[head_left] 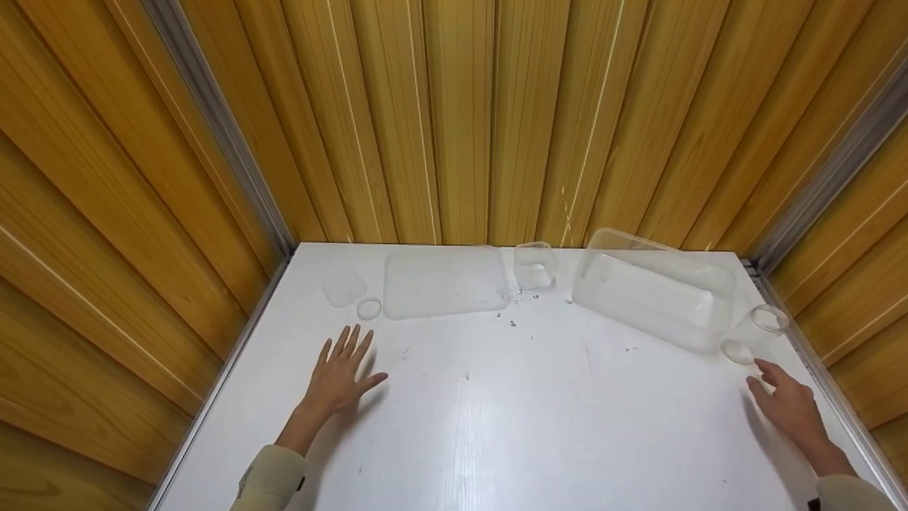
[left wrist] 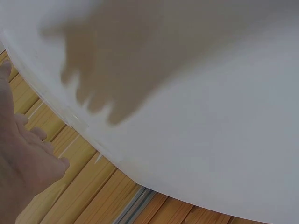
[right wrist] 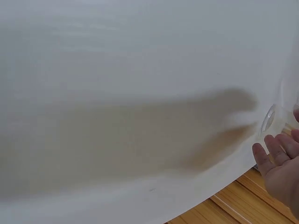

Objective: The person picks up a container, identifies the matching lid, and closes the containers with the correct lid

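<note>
My left hand [head_left: 335, 380] hovers over the white table with fingers spread and straight; its shadow shows in the left wrist view. Just beyond its fingertips lie a small clear round lid or ring [head_left: 369, 308] and a small translucent squarish lid [head_left: 345, 289]. On the far right, my right hand [head_left: 787, 406] has loosely bent fingers and holds nothing that I can see. Its fingertips are close to a clear jar [head_left: 757, 332], which looks upright; whether they touch it I cannot tell. Part of the jar [right wrist: 276, 119] shows behind the fingers in the right wrist view.
Along the back of the table [head_left: 525, 411] are a large translucent rectangular lid [head_left: 447, 284], a small clear squarish container [head_left: 535, 275] and a large clear rectangular box [head_left: 649, 294]. Several tiny dark bits lie near the small container. Wood-panelled walls [head_left: 461, 121] enclose the back and both sides.
</note>
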Tool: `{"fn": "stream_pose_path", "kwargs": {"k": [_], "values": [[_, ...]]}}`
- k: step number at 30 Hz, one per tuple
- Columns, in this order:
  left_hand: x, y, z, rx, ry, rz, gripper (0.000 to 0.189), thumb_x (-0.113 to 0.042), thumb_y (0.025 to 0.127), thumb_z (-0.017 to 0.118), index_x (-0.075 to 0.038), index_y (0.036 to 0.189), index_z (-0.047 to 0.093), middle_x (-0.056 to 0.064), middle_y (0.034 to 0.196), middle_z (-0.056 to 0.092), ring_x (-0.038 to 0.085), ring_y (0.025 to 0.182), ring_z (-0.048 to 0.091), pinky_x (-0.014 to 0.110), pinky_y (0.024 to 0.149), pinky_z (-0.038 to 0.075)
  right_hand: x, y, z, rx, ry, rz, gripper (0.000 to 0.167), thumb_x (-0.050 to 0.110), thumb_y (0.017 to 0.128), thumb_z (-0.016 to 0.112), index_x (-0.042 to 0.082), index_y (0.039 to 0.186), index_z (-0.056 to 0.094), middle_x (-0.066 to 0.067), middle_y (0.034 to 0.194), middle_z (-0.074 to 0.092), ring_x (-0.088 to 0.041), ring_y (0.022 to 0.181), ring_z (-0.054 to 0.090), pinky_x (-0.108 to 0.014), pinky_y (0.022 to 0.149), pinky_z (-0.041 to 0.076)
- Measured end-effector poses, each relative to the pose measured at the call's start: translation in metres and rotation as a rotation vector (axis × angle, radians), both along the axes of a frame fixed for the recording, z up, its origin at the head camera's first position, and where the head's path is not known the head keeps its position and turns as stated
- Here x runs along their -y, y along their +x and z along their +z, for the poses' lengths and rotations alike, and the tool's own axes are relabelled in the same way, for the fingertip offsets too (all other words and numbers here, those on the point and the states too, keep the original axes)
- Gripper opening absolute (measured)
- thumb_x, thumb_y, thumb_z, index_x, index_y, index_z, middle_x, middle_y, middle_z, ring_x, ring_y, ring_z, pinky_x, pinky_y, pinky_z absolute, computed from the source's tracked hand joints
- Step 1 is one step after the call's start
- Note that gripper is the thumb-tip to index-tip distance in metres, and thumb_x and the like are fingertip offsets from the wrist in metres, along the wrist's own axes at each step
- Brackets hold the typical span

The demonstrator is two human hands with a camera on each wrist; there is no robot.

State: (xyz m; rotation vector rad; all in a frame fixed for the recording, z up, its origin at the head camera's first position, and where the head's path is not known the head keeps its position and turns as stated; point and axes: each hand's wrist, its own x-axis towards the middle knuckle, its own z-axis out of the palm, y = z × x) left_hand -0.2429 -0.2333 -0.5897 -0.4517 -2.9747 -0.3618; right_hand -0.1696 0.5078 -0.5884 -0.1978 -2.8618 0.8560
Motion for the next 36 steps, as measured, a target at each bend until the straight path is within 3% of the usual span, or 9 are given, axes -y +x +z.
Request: {"fn": "stream_pose_path", "kwargs": {"k": [3, 6, 8, 10, 13, 16, 20, 23, 36], "values": [[0.002, 0.002, -0.002, -0.015, -0.001, -0.003, 0.087, -0.062, 0.093, 0.061, -0.012, 0.160, 0.034, 0.020, 0.167, 0.029, 0.039, 0.157, 0.023, 0.061, 0.126, 0.018, -0.001, -0.005, -0.001, -0.005, -0.044, -0.065, 0.051, 0.021, 0.105, 0.051, -0.015, 0.140, 0.046, -0.044, 0.134, 0.052, -0.060, 0.118, 0.056, -0.016, 0.070, 0.048], [0.002, 0.002, -0.002, -0.021, 0.002, -0.006, 0.087, -0.061, 0.093, 0.062, -0.012, 0.160, 0.035, 0.020, 0.167, 0.029, 0.040, 0.156, 0.024, 0.062, 0.126, 0.018, -0.004, -0.009, 0.001, 0.008, -0.107, -0.156, 0.052, 0.022, 0.104, 0.051, -0.014, 0.141, 0.046, -0.042, 0.134, 0.055, -0.016, 0.092, 0.074, -0.007, 0.065, 0.036], [0.003, 0.003, -0.002, -0.019, 0.011, -0.006, 0.087, -0.060, 0.093, 0.063, -0.012, 0.160, 0.035, 0.020, 0.167, 0.029, 0.040, 0.156, 0.023, 0.062, 0.126, 0.017, -0.006, -0.015, 0.003, 0.040, -0.161, -0.216, 0.057, 0.025, 0.103, 0.051, -0.013, 0.145, 0.042, -0.041, 0.137, 0.052, 0.014, 0.073, 0.057, -0.008, 0.064, 0.036], [0.003, 0.003, -0.003, -0.014, 0.014, -0.004, 0.087, -0.059, 0.094, 0.063, -0.012, 0.160, 0.034, 0.020, 0.167, 0.028, 0.040, 0.157, 0.022, 0.062, 0.126, 0.016, -0.008, -0.019, 0.005, 0.094, -0.263, -0.271, 0.066, 0.030, 0.103, 0.052, -0.011, 0.152, 0.032, -0.040, 0.145, 0.046, 0.027, 0.069, 0.033, -0.009, 0.064, 0.040], [0.004, 0.004, -0.004, -0.005, 0.019, 0.001, 0.086, -0.059, 0.094, 0.063, -0.011, 0.160, 0.035, 0.021, 0.167, 0.028, 0.040, 0.157, 0.022, 0.062, 0.126, 0.016, -0.009, -0.026, 0.007, 0.178, -0.429, -0.336, 0.082, 0.037, 0.103, 0.054, -0.007, 0.159, 0.014, -0.040, 0.156, 0.031, 0.020, 0.071, 0.041, -0.008, 0.064, 0.047], [0.004, 0.006, -0.004, 0.008, 0.012, 0.004, 0.085, -0.060, 0.095, 0.061, -0.011, 0.160, 0.035, 0.021, 0.167, 0.029, 0.040, 0.156, 0.023, 0.062, 0.126, 0.017, -0.008, -0.032, 0.007, 0.234, -0.523, -0.386, 0.092, 0.043, 0.101, 0.055, -0.003, 0.161, 0.003, -0.036, 0.163, 0.020, -0.009, 0.096, 0.062, -0.012, 0.071, 0.052], [0.005, 0.007, -0.001, 0.010, 0.016, 0.007, 0.085, -0.058, 0.094, 0.062, -0.011, 0.160, 0.035, 0.021, 0.166, 0.029, 0.041, 0.156, 0.023, 0.063, 0.126, 0.018, -0.005, -0.040, 0.009, 0.231, -0.567, -0.411, 0.096, 0.045, 0.101, 0.055, 0.000, 0.162, -0.003, -0.030, 0.168, 0.009, -0.045, 0.149, 0.031, -0.041, 0.113, 0.047], [0.004, 0.006, 0.000, -0.001, 0.030, 0.012, 0.084, -0.057, 0.095, 0.062, -0.010, 0.159, 0.036, 0.022, 0.166, 0.029, 0.041, 0.156, 0.024, 0.063, 0.125, 0.018, -0.006, -0.046, 0.011, 0.198, -0.599, -0.413, 0.097, 0.044, 0.101, 0.057, 0.001, 0.162, -0.005, -0.027, 0.170, 0.002, -0.047, 0.156, 0.012, -0.057, 0.126, 0.024], [0.004, 0.005, -0.007, 0.017, 0.072, 0.014, 0.083, -0.056, 0.096, 0.061, -0.011, 0.160, 0.034, 0.022, 0.166, 0.028, 0.040, 0.156, 0.024, 0.062, 0.126, 0.018, -0.008, -0.067, 0.017, 0.181, -0.616, -0.397, 0.105, 0.042, 0.097, 0.066, 0.007, 0.163, -0.007, -0.021, 0.172, -0.003, -0.042, 0.159, 0.004, -0.055, 0.128, 0.017]]}}
